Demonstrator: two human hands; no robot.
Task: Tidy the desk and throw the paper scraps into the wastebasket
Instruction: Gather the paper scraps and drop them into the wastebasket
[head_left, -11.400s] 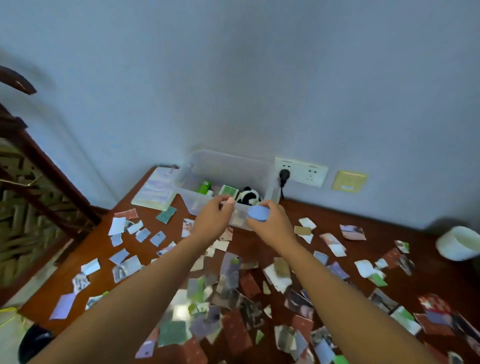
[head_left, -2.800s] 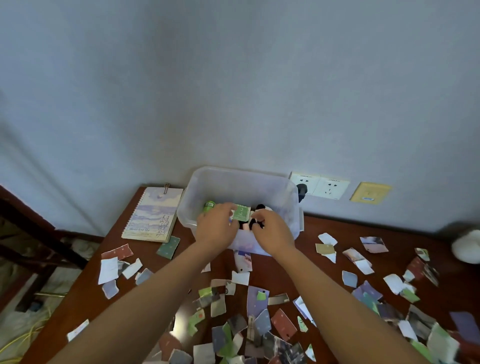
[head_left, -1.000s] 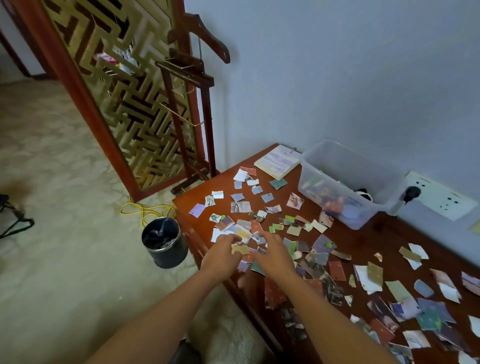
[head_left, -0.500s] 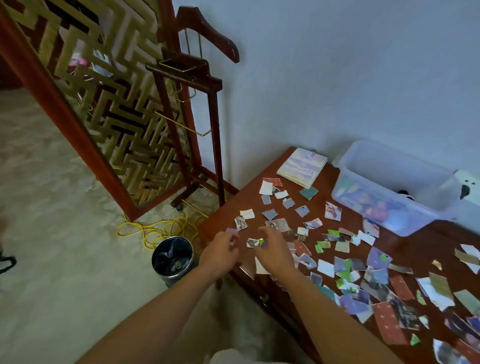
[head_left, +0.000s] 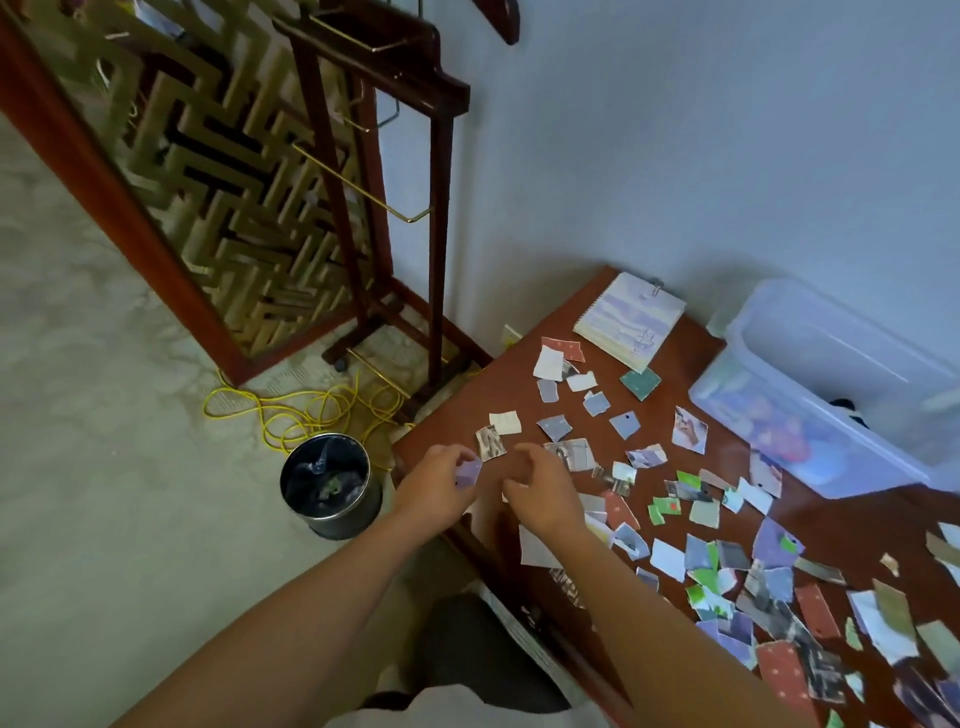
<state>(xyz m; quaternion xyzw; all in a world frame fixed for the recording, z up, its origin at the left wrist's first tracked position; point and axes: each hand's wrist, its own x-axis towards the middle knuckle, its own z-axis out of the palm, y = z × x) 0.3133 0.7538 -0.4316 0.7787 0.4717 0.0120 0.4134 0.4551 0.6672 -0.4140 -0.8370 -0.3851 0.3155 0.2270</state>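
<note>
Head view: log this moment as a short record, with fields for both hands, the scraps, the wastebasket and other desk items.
left hand: pinches a lilac scrap over the desk edge
right hand: fingers curled above the desk; hold unclear
paper scraps: many, strewn across the desk
wastebasket: on the floor, left of the desk
other: notebook and clear box near the wall

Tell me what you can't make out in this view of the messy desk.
Head view, one camera only.
The right hand: its curled fingers hide whether it holds a scrap.
The plastic box: the frosted wall blurs its contents, and the right edge cuts it off.
The wastebasket: the inside is too dark to read.
The paper scraps: the print is too small.
</note>
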